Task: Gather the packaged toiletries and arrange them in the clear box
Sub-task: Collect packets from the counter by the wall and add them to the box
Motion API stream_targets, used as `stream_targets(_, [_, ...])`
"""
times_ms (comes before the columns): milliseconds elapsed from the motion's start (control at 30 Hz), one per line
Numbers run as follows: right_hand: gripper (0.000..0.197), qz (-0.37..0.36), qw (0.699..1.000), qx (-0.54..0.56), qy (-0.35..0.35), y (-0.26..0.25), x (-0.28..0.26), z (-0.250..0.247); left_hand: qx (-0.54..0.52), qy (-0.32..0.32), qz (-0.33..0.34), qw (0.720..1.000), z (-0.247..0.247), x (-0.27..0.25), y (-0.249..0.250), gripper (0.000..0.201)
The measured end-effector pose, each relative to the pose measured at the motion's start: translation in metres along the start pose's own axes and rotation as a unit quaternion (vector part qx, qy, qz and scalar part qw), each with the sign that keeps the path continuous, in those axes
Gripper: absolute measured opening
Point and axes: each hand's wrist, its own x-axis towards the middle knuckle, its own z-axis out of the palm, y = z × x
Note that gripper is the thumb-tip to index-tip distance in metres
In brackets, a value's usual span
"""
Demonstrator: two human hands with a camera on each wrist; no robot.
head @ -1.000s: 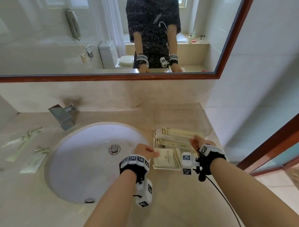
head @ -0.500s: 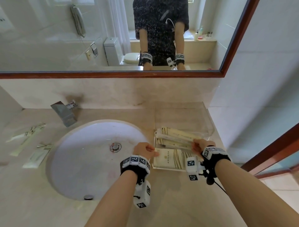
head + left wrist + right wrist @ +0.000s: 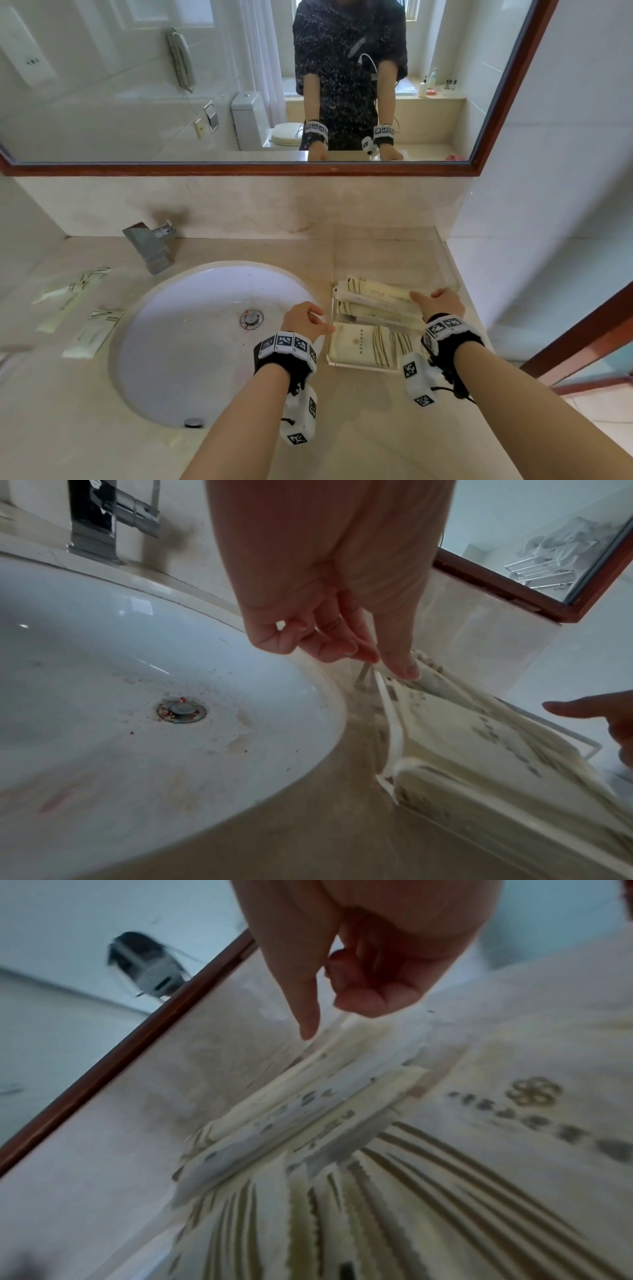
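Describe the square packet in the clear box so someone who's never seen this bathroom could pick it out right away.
Start at the white oval sink; just to its right on the beige counter sits the clear plastic box. The flat square cream packet lies at the box's near end. Unlike the long narrow cream packets stacked behind it, it is wide and square, with a round gold emblem and striped edge.
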Motion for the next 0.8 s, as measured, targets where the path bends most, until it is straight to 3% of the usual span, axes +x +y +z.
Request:
stream_targets(67, [0.027,-0.071,0.997,-0.013,-0.001,-0.019,-0.009,0.006,-0.002,0.011,-0.001,1.0,-0.01,0.0,-0.001,0.036])
stream_targets(200, [0.023,-0.162,0.985,-0.026,-0.051,-0.059,-0.025,0.037,-0.01,0.033,-0.004,0.999,-0.038,-0.002,-0.008,0.036])
stream_targets(433, [0.036,-0.215,0.957,-0.003,-0.195,-0.122,-0.082,0.124,-0.038,0.11,-0.044,0.992,-0.115,0.0,-0.057,0.036])
stream_targets(800, [0.033,-0.275,0.892,-0.09,-0.347,-0.187,-0.21,0.306,-0.067,0.206,-0.125,0.968,-0.274,0.005,-0.189,0.038])
